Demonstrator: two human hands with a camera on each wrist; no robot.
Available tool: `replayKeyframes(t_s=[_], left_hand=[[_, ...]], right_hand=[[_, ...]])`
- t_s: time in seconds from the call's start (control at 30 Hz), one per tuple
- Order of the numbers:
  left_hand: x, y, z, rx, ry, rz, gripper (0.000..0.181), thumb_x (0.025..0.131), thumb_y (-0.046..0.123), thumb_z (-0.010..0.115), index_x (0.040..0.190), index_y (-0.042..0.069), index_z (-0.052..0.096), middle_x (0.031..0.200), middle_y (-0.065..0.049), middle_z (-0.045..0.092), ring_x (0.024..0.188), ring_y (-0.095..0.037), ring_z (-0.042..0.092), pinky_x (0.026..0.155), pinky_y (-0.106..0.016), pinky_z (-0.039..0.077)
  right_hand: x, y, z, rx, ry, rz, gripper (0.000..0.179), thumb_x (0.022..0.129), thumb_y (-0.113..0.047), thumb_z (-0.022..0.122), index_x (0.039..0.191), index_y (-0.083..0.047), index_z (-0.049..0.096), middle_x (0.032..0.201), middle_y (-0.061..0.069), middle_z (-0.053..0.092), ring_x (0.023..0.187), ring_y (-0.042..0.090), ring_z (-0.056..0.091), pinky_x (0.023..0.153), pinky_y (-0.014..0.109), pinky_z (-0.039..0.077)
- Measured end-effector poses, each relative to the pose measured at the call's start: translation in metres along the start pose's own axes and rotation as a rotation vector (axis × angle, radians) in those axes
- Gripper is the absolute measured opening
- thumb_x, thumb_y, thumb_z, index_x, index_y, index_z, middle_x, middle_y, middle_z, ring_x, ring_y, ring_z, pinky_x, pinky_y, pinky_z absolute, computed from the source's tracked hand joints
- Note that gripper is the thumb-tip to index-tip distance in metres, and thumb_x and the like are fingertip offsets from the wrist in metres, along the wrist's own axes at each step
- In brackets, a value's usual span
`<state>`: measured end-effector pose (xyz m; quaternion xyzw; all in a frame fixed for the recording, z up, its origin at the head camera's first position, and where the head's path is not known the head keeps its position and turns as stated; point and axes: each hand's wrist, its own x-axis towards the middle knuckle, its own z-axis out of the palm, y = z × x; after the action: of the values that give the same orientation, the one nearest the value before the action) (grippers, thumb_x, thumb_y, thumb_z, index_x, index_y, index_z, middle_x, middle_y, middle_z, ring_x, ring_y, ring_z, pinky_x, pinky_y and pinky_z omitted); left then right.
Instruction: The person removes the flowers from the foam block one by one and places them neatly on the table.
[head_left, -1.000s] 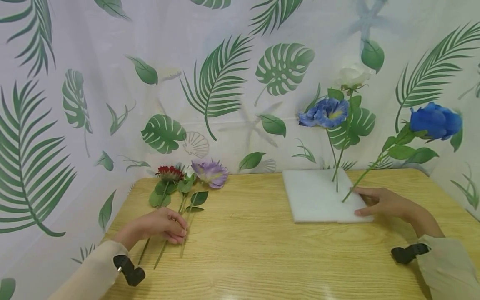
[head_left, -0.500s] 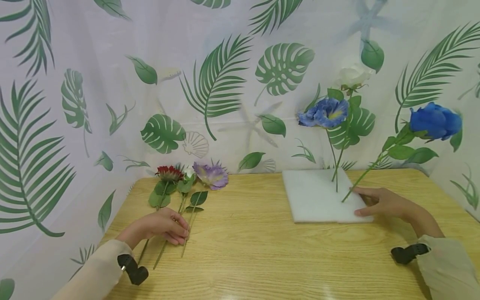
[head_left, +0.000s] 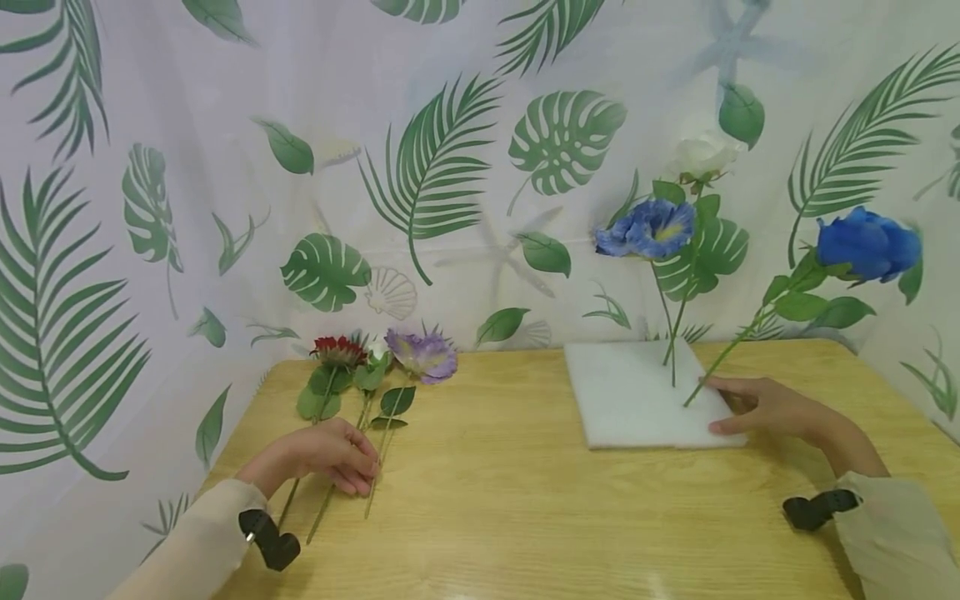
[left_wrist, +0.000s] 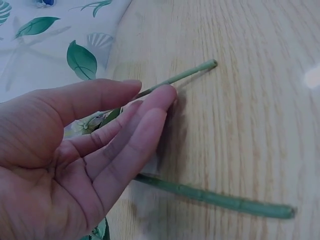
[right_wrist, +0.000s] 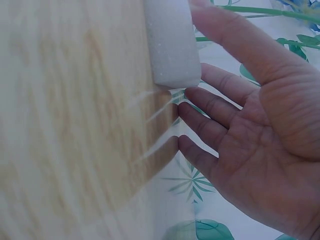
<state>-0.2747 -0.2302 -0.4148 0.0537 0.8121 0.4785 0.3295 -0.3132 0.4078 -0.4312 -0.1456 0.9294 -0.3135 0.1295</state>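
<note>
My left hand (head_left: 333, 457) pinches the thin stem of a purple artificial flower (head_left: 423, 357) between thumb and fingertips; the stem's cut end (left_wrist: 202, 66) sticks out past the fingers. Beside it lie a red flower (head_left: 339, 351) and a white one (head_left: 377, 347), their stems running under the hand. My right hand (head_left: 780, 408) rests at the right edge of a white foam board (head_left: 622, 400), thumb and index finger touching it, the other fingers (right_wrist: 202, 120) extended beside its edge. In the board stand a light-blue flower (head_left: 648, 229), a white rose (head_left: 703, 158) and a tilted blue rose (head_left: 866, 243).
Everything is on a wooden table (head_left: 495, 500) against a leaf-printed curtain (head_left: 465, 50). The blue rose's stem leans out to the right over my right hand. Between the loose flowers and the board lies a stretch of tabletop.
My left hand has shifted slightly right, and the purple flower has turned and moved a little with it. My right hand and the foam board stay in place.
</note>
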Motion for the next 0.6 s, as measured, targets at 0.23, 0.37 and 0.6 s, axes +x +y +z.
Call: replayKeyframes(t_s=[0.23, 0.37, 0.6], left_hand=[[-0.003, 0.006, -0.003, 0.007, -0.019, -0.001, 0.022, 0.093, 0.007, 0.070, 0.109, -0.008, 0.068, 0.082, -0.009, 0.077, 0.069, -0.012, 0.074, 0.067, -0.027, 0.063], [-0.003, 0.013, -0.006, 0.029, 0.008, 0.015, 0.027, 0.092, 0.008, 0.071, 0.113, -0.008, 0.066, 0.086, -0.010, 0.077, 0.070, -0.013, 0.074, 0.067, -0.029, 0.063], [-0.004, 0.027, -0.014, 0.106, 0.074, 0.077, 0.032, 0.092, 0.012, 0.072, 0.115, -0.008, 0.066, 0.092, -0.011, 0.077, 0.076, -0.017, 0.074, 0.074, -0.037, 0.064]], right_hand=[[-0.001, 0.000, 0.000, 0.002, 0.002, -0.012, 0.086, 0.089, -0.032, 0.080, 0.154, 0.004, 0.038, 0.157, 0.039, 0.028, 0.142, 0.063, 0.025, 0.108, 0.074, 0.033], [-0.001, 0.001, 0.000, 0.004, 0.005, -0.013, 0.086, 0.088, -0.032, 0.080, 0.154, 0.004, 0.038, 0.157, 0.039, 0.028, 0.142, 0.063, 0.025, 0.108, 0.075, 0.032], [0.000, 0.002, 0.000, 0.007, -0.010, -0.004, 0.087, 0.089, -0.033, 0.080, 0.154, 0.005, 0.036, 0.157, 0.039, 0.028, 0.143, 0.062, 0.025, 0.109, 0.074, 0.032]])
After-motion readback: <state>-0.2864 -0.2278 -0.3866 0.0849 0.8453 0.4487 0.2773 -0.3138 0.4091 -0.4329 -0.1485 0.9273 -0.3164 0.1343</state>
